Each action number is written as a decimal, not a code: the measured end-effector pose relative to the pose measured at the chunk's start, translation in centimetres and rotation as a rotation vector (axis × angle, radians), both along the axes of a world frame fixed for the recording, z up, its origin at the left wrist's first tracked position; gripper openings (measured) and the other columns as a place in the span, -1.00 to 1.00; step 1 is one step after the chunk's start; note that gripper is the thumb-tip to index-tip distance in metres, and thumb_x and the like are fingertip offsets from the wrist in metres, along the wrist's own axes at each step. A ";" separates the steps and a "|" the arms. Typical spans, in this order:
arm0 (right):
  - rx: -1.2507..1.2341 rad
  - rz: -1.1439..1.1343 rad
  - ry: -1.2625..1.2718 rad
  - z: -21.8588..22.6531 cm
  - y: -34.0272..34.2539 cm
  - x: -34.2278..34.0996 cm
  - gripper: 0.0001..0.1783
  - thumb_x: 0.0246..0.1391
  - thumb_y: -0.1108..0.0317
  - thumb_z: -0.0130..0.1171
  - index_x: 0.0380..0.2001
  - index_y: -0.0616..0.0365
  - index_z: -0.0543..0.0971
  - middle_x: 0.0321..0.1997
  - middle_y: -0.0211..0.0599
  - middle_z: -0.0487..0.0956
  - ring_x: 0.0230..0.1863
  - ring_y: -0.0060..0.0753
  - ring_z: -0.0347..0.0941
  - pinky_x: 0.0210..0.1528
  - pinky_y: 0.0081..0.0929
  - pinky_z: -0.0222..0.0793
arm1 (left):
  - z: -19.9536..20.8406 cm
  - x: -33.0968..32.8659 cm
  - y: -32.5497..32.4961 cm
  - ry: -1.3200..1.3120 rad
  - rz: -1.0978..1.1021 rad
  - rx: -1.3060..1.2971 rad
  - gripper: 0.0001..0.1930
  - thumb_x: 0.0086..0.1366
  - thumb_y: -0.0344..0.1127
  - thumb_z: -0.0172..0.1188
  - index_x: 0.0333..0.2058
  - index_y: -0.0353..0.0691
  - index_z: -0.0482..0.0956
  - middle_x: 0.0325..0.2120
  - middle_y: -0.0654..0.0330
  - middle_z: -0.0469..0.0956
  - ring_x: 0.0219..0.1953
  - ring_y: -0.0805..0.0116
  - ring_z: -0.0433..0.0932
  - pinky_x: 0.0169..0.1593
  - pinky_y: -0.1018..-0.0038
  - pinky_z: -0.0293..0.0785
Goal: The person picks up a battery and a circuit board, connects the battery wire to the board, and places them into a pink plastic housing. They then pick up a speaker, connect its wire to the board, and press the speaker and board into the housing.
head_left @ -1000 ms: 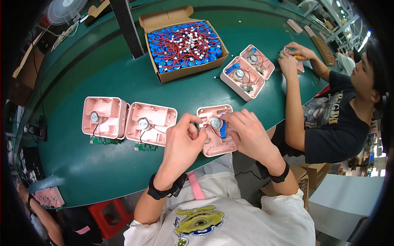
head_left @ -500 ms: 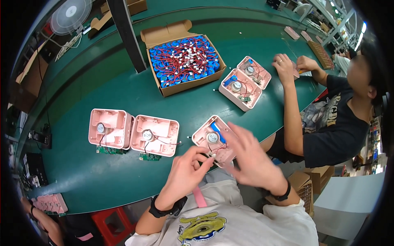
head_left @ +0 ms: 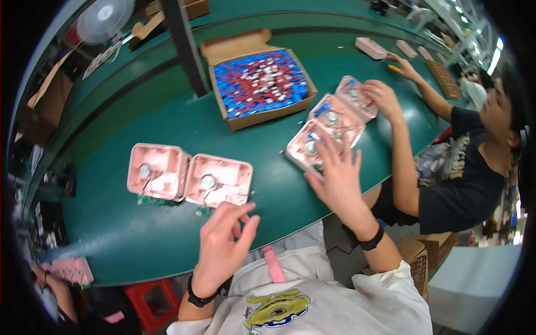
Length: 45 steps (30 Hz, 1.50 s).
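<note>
My right hand [head_left: 341,181], fingers spread, lies over the near edge of a pink plastic housing [head_left: 296,146] with a round speaker and a blue battery inside. Whether it presses on the housing is hard to tell through the blur. That housing stands against another pink housing [head_left: 347,129], also fitted with a speaker and a blue battery. To the left, my left hand [head_left: 223,240] is empty, its thumb and fingers apart. Just beyond it stands a pink housing [head_left: 234,173] with a speaker, wires and a green circuit board [head_left: 204,211] at its near side.
A further pink housing [head_left: 159,162] stands at the left. Farther back is an open cardboard box [head_left: 268,114] of blue batteries with red wires, beside a dark post [head_left: 187,50]. On the right a co-worker's hand [head_left: 382,97] touches a third housing in the row; the other holds something yellow.
The housing before me has moved away and right, up to the others. My left hand has let go of the small connector and drawn left. The co-worker's hands have moved apart.
</note>
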State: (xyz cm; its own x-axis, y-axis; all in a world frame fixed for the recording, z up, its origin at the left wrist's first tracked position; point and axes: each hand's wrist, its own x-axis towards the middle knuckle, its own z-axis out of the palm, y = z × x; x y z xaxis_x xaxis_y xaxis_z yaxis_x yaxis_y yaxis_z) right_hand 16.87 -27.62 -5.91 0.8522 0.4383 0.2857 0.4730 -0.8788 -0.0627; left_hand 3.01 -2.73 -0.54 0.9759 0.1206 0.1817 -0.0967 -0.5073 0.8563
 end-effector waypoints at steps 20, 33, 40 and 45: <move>0.084 0.832 0.070 5.0 8.3 -1.0 -0.47 0.05 0.46 0.28 0.16 0.03 0.61 0.19 -0.16 0.56 0.04 -0.16 0.55 0.09 -0.25 0.45 | -2.6 -0.4 3.2 0.056 0.012 0.325 -0.71 0.22 -0.62 0.31 -0.07 -0.29 0.65 0.03 0.09 0.61 -0.22 0.05 0.67 -0.15 0.24 0.63; 0.102 0.977 0.282 5.7 7.4 -1.3 -0.83 0.03 0.49 0.29 -0.25 0.23 0.67 -0.02 -0.26 0.60 -0.11 -0.34 0.61 -0.10 -0.31 0.52 | -2.7 -0.5 5.7 -0.126 0.062 0.271 -0.75 0.22 -0.72 0.17 -0.16 -0.33 0.65 0.04 0.04 0.62 -0.19 0.00 0.67 -0.12 0.25 0.63; 0.764 0.791 0.491 5.3 7.6 0.3 -0.76 0.10 0.67 0.30 -0.15 0.34 0.77 -0.10 -0.06 0.76 -0.21 -0.29 0.75 -0.19 -0.45 0.67 | -3.2 0.3 5.5 -0.147 0.257 0.335 -0.70 0.29 -0.66 0.22 -0.01 -0.31 0.62 0.05 0.00 0.62 -0.20 -0.02 0.70 -0.14 0.23 0.65; 0.988 0.510 0.737 5.4 7.0 0.4 -0.78 0.24 0.64 0.26 -0.09 0.33 0.77 -0.20 -0.08 0.79 -0.20 -0.34 0.76 -0.14 -0.49 0.69 | -3.0 0.2 5.4 -0.125 0.257 0.372 -0.66 0.30 -0.61 0.25 0.05 -0.33 0.59 0.05 -0.01 0.60 -0.12 -0.08 0.69 -0.07 0.19 0.64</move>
State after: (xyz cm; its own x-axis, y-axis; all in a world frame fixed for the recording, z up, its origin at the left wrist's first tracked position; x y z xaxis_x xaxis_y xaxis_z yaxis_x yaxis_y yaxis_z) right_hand 17.24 -20.63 -0.51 0.7473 0.6297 0.2123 0.3135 -0.0524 -0.9481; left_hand 3.22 2.62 -3.52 0.8911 0.2596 0.3723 -0.0186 -0.7986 0.6016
